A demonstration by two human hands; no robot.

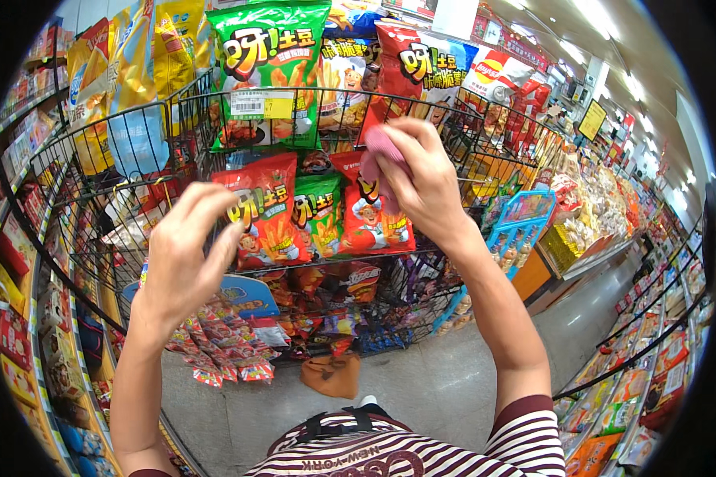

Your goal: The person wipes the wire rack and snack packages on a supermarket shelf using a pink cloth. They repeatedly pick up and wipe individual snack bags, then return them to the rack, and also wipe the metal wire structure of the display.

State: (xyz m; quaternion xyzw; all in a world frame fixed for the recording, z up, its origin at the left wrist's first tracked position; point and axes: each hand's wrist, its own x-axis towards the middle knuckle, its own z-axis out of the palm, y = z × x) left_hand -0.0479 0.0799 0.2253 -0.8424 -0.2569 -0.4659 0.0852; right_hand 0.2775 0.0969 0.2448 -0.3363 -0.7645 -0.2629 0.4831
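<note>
My right hand (420, 179) grips a bunched pink cloth (388, 155) in front of the wire rack's right part, beside a red bag of potato snacks (373, 220). My left hand (194, 244), its fingers apart and holding nothing, is at the left edge of another red snack bag (268, 214); whether it touches the bag I cannot tell. Between the two red bags stands a smaller green bag (317, 208). A large green snack bag (268, 65) stands upright in the upper wire basket (334, 90), behind a price tag (262, 105) on its rim.
Yellow bags (176, 59) fill the upper left basket. Small red packets (232, 340) hang low at the left. A blue-framed display (522, 226) is fixed at the rack's right. An orange-brown bag (331, 375) lies on the grey floor (429, 381). Stocked shelves line both sides.
</note>
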